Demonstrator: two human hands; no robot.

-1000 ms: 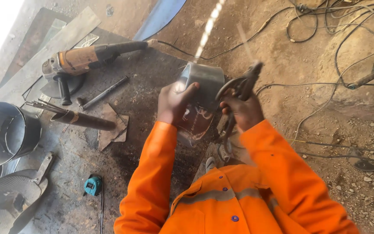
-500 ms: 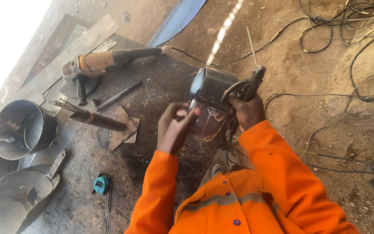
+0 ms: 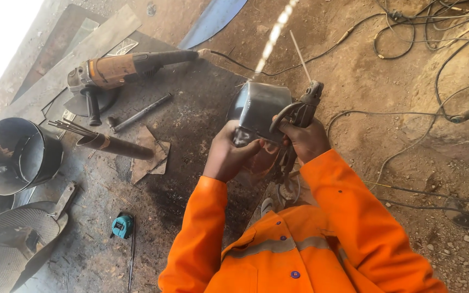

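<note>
A curved grey sheet-metal piece (image 3: 260, 108) is held up in front of me. My left hand (image 3: 228, 154) grips its lower left edge. My right hand (image 3: 306, 140) is closed around the handle of a welding electrode holder (image 3: 299, 111), whose thin rod (image 3: 300, 57) sticks up and away past the metal piece. Both arms wear orange sleeves. The holder's head sits against the right side of the metal piece.
An angle grinder (image 3: 112, 73) lies on the dark steel plate (image 3: 191, 108) at upper left. Beside it are a steel bar (image 3: 139, 113), a tube holding welding rods (image 3: 112, 145), a metal bucket (image 3: 14, 154), a scoop-shaped pan (image 3: 20, 239), a teal tape measure (image 3: 121, 225). Cables (image 3: 408, 32) trail over dirt on the right.
My left hand had let go of the metal piece half a second ago and now grips its lower edge again. The view has shifted slightly right.
</note>
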